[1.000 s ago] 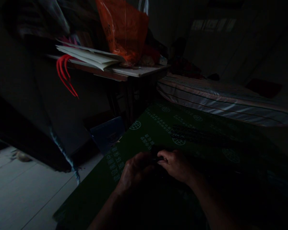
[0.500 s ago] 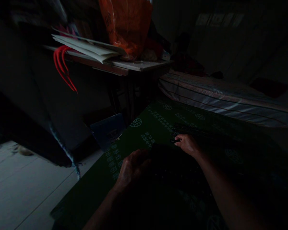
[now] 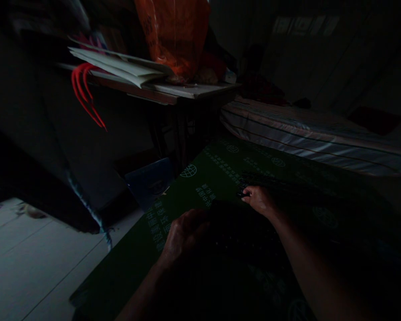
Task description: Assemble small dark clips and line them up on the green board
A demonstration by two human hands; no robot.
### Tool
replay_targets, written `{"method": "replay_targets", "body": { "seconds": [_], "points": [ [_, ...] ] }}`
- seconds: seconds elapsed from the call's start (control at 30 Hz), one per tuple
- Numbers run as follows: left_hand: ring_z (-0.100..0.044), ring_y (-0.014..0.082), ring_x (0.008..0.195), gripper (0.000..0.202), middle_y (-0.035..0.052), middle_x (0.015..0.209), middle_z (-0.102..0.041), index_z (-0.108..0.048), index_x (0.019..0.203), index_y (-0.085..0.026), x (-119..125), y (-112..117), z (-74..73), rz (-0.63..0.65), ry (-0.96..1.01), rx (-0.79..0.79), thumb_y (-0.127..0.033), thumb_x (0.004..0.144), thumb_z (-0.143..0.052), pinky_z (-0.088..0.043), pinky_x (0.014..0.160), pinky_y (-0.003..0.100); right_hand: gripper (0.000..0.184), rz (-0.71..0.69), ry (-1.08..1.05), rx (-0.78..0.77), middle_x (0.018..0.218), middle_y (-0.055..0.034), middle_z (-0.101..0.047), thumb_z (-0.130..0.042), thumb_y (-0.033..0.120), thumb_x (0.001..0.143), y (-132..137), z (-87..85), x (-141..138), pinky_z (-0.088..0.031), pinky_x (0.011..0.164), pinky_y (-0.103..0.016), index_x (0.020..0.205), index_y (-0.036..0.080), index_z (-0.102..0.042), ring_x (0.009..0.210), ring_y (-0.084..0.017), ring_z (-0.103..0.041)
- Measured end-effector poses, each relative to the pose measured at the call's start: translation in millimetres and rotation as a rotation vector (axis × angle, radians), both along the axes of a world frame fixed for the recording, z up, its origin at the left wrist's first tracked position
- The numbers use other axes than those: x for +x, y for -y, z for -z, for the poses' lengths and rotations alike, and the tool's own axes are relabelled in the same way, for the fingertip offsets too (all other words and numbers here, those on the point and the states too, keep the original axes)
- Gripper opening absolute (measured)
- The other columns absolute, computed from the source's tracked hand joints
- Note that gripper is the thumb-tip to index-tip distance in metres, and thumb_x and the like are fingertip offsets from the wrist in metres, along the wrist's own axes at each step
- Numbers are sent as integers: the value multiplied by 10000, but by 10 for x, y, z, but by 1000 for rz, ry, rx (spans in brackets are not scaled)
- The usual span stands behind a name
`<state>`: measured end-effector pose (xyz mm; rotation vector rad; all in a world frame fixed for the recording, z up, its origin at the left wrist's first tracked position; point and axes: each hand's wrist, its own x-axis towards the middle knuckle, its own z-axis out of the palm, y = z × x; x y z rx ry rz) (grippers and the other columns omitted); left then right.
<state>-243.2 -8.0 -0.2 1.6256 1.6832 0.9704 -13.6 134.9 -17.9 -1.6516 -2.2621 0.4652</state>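
Note:
A very dark piece with small pale dots (image 3: pixel 240 243) lies on the green printed board (image 3: pixel 183 191); the gloom hides its exact kind. My left hand (image 3: pixel 185 232) is at its left edge, fingers curled over it, their tips lost in shadow. Beyond it, a bundle of long black strips (image 3: pixel 277 183) stretches away to the right. My right hand (image 3: pixel 258 199) pinches the small looped end of a black strip (image 3: pixel 242 193) between thumb and fingers, at the bundle's left end.
At the back left, a table (image 3: pixel 187 91) carries an orange bag (image 3: pixel 177 40), papers (image 3: pixel 120 67) and dangling red cords (image 3: pixel 83 93). A striped mattress (image 3: pixel 287 127) borders the board's far side. A blue box-like thing (image 3: pixel 150 183) stands below the table. Pale floor (image 3: pixel 36 267) shows at left.
My right hand has shifted very slightly at the strip's end, which shows a little more. The left hand stays at the dark piece's edge. The view has tilted marginally.

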Motion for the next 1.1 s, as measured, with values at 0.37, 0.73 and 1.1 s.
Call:
{"method": "replay_targets", "body": {
  "seconds": [0.37,0.73,1.1],
  "points": [
    [-666,203,785,248,38,873,-704,-635,942,-183,-7,-11,-1,22,-57,4,-345,779,-544,-524,656,285,187,5,5,-23,703,-19,-665,-642,200,699,-7,-7,-9,-359,531,-215,882,180,-678,597,-131,-570],
    [-659,219,858,262,70,971,-697,-635,954,-168,-6,-27,22,10,-56,-1,-337,772,-552,-528,731,318,215,-1,5,-32,758,-29,-676,-644,207,705,-17,-9,-4,-378,547,-220,917,186,-672,636,-141,-586],
    [-663,212,836,258,51,936,-702,-628,959,-180,-5,-19,33,11,-40,2,-335,767,-554,-533,699,298,230,-5,-1,-23,797,-37,-684,-642,207,707,-14,-10,-17,-394,561,-223,935,190,-671,659,-145,-600]
  ]
}}
